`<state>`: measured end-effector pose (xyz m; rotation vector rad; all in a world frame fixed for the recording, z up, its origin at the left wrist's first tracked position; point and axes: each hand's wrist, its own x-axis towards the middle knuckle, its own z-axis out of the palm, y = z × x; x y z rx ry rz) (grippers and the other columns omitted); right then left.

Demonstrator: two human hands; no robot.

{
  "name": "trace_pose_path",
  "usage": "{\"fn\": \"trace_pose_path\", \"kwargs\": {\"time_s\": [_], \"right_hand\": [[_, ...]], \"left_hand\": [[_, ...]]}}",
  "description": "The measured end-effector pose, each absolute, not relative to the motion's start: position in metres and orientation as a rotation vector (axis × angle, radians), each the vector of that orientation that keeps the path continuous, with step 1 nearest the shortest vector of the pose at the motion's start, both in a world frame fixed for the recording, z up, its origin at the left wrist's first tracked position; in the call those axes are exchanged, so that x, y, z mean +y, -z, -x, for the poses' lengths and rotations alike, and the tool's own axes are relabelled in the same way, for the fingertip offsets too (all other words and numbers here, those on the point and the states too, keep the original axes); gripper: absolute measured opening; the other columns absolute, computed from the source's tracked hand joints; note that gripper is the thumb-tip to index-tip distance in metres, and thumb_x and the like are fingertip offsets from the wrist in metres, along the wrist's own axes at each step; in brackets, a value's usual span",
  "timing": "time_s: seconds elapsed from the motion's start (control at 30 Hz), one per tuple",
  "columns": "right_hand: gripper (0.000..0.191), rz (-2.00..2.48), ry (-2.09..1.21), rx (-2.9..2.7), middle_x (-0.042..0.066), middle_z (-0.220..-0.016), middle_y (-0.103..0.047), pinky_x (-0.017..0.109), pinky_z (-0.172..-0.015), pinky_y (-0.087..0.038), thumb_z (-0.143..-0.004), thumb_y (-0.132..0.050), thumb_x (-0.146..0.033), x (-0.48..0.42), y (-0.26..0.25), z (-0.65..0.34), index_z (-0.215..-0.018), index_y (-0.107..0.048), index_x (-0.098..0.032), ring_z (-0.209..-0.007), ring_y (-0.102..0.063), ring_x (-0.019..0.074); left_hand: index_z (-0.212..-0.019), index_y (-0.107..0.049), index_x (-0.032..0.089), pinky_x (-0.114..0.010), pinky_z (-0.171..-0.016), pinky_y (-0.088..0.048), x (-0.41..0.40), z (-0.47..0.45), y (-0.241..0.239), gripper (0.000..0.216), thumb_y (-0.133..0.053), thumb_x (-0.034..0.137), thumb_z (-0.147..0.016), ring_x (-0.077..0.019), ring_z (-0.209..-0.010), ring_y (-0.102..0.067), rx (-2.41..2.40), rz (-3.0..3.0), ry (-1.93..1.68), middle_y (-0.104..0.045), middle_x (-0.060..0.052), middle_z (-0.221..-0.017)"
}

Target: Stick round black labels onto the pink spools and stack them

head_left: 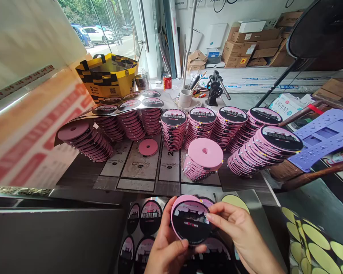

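My left hand [167, 243] is closed around a pink disc [185, 198], its thumb at the lower front. A round black label sticker [191, 228] with pink and white print covers most of the disc's face, leaving a pink rim at the top and left. At the label's upper right edge, the thumb and forefinger of my right hand [240, 230] pinch together. Below my hands lies a sheet of round labels [150, 217], partly hidden by them. A nearby stack of pink discs [205, 152] shows a plain top with a centre hole.
Labelled disc stacks [173, 131] line the dark table [167, 182], with one loose pink disc [148, 147] among them. A label sheet [160, 96] rests over the rear left stacks. Yellow-backed sheets [317, 243] lie lower right, beside a purple chair [326, 133].
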<state>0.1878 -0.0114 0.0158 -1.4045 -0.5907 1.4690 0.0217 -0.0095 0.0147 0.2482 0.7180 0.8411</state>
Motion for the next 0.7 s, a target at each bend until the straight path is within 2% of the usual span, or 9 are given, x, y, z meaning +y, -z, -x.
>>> {"fn": "trace_pose_path", "kwargs": {"time_s": [0.2, 0.7], "right_hand": [[0.024, 1.415, -1.460, -0.560, -0.001, -0.059, -0.062, 0.020, -0.055, -0.040, -0.054, -0.079, -0.035, -0.0122, -0.0145, -0.1875, -0.062, -0.067, -0.016, -0.057, -0.050, 0.0106], [0.023, 1.440, -1.422, -0.577, 0.001, -0.059, -0.062, 0.021, -0.054, -0.042, -0.054, -0.079, -0.034, -0.0117, -0.0144, -0.1862, -0.062, -0.067, -0.016, -0.056, -0.052, 0.0122]], "left_hand": [[-0.120, -0.049, 0.037, -0.041, -0.075, -0.054, -0.0102, -0.0224, -0.0126, 0.066, -0.069, 0.005, -0.065, -0.0311, -0.108, -0.055, 0.703, -0.246, -0.857, -0.054, -0.005, -0.127], [-0.120, -0.049, 0.036, -0.040, -0.072, -0.055, -0.0109, -0.0229, -0.0114, 0.065, -0.069, 0.006, -0.066, -0.0280, -0.102, -0.058, 0.674, -0.242, -0.869, -0.057, -0.005, -0.122]]}}
